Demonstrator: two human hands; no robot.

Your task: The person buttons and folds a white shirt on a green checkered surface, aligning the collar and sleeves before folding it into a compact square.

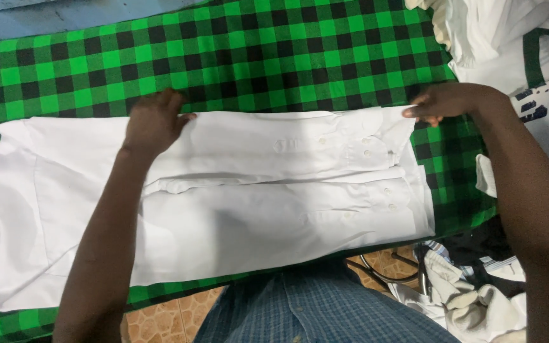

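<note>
The white shirt (223, 203) lies folded lengthwise on the green checked cloth (255, 57), its long axis running left to right. Left hand (154, 121) presses flat on its far edge; right hand (443, 101) seemingly pinches the far right corner.

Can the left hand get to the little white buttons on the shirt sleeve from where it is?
Probably yes. The left hand lies flat on the white shirt, and the buttons sit further along the same fold with only bare cloth between.
</note>
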